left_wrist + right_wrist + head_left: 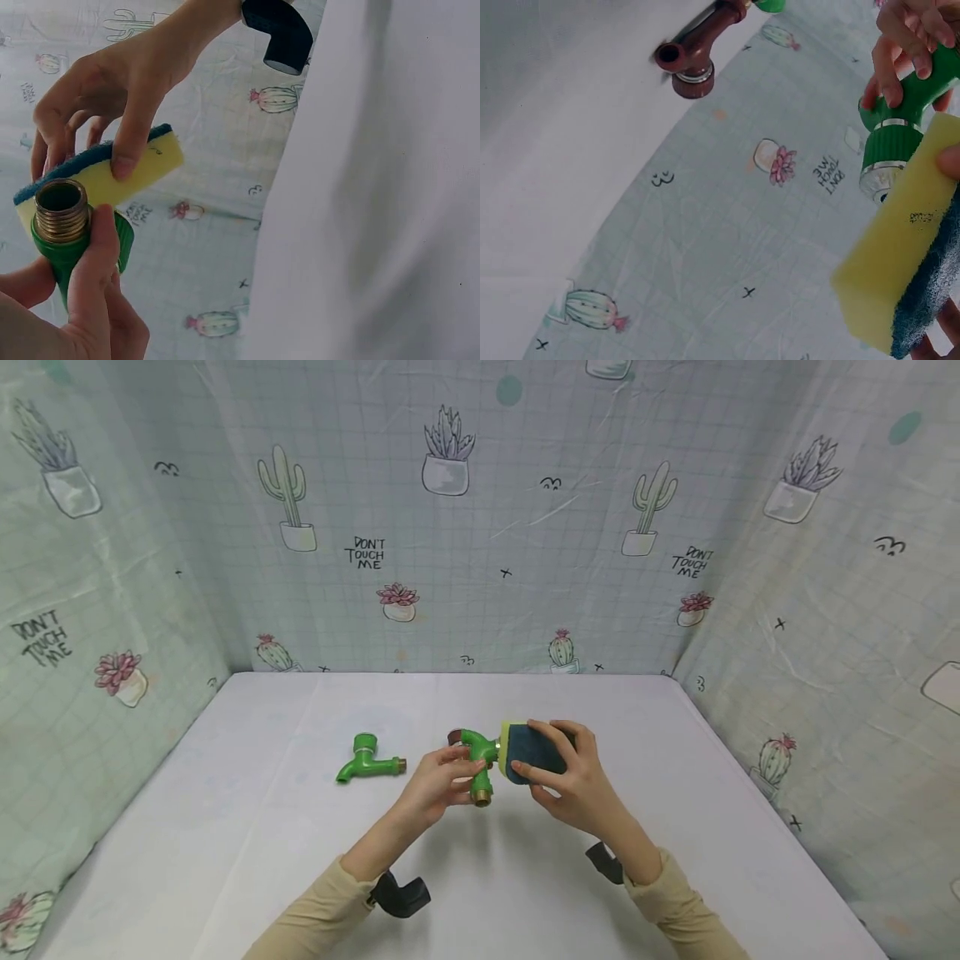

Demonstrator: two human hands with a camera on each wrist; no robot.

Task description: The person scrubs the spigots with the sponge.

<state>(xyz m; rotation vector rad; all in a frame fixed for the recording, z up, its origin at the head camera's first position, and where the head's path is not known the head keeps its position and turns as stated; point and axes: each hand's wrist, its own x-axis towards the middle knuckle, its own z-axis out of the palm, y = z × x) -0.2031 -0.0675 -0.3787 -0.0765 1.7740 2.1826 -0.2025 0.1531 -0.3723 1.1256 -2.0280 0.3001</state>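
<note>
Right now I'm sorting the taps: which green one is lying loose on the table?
The green tap left of the hands lies untouched on the table. The other green tap is gripped by the left hand against the sponge.

I see a second green tap [367, 761] lying on the white bench [247, 793], with a cactus-print curtain [450, 527] behind.

From my seat the head view is bright and evenly lit, with only faint shadows on the table [247, 827] beneath the forearms; its edges bow outward, and both wrist views look soft and slightly washed
</note>
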